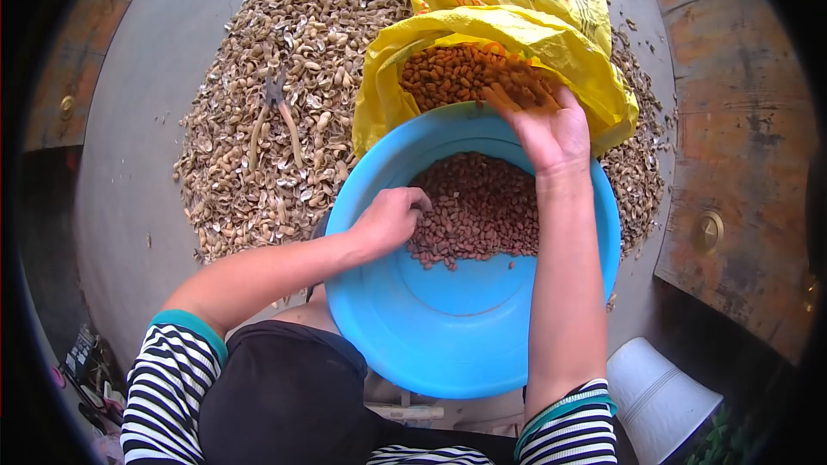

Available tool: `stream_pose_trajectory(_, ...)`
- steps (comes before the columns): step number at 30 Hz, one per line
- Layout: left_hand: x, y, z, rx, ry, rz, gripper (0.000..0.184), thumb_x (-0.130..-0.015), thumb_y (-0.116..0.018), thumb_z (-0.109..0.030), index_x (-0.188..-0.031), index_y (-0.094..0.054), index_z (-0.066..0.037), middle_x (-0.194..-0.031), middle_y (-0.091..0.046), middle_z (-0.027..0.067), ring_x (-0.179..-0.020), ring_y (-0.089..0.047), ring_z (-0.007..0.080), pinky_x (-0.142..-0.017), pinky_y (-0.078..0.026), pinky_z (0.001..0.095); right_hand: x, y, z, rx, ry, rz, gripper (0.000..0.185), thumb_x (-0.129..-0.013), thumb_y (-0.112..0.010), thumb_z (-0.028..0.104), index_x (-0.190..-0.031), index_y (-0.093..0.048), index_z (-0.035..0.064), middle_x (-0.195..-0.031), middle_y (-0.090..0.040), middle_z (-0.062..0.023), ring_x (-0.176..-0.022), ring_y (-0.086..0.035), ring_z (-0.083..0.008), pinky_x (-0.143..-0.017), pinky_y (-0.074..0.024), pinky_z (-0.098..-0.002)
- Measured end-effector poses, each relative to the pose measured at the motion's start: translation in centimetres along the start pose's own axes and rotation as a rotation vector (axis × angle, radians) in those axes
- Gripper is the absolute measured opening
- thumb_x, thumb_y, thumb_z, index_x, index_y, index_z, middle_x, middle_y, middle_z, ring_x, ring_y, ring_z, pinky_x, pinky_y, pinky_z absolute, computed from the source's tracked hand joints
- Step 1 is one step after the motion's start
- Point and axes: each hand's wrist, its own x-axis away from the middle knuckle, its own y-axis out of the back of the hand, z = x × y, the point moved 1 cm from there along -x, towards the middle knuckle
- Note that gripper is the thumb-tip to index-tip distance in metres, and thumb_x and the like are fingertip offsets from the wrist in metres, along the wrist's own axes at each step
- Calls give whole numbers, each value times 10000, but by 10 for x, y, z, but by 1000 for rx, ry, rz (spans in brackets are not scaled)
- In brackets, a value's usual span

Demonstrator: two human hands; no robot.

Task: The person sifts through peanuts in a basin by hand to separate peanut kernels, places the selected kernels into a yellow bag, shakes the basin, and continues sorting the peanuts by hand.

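Note:
A blue plastic basin (431,340) sits over my lap, tilted against the mouth of a yellow woven bag (379,77). Reddish shelled peanuts (474,211) are heaped in the basin's far half. My left hand (389,222) reaches over the basin's left side, fingers curled at the edge of the heap; whatever they hold is hidden. At the bag's mouth, beyond the far rim, my right hand (551,125) has its fingers stretched apart over more peanuts (444,73) in the bag. Nothing shows in its grasp.
A large pile of peanut shells (293,77) covers the floor to the left, with pliers (276,112) lying on top. More shells (637,181) lie right of the bag. Wooden panels (732,120) stand on the right. A white bucket (659,400) is at lower right.

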Motion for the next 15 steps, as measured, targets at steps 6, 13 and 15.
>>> stream_pose_trajectory(6, 3, 6, -2, -17, 25, 2, 198, -792, -548, 17, -954, -662, 16, -930, -677, 171, -895, -650, 298, -801, -500, 370, 21, 78, -35, 385, 212, -20, 386, -903, -451, 31, -1278, -447, -62, -1223, -520, -176, -1135, -524, -278, -1004, -434, -405)
stream_pose_trajectory(13, 11, 6, -4, -40, -54, -25, 210, -798, -528, 28, -969, -650, 21, -969, -659, 195, -908, -639, 331, -803, -501, 385, 26, 164, -85, 1248, 375, -168, 265, -863, -534, 31, -1110, -616, -17, -1003, -653, -103, -896, -626, -155, -803, -496, -267)
stream_pose_trajectory(15, 13, 7, -5, -51, -57, -22, 215, -798, -528, 30, -976, -649, 19, -971, -660, 193, -905, -639, 332, -802, -502, 387, 28, 171, -85, 1409, 464, -177, 272, -858, -534, 36, -1113, -616, -9, -999, -658, -104, -893, -631, -167, -819, -492, -287)
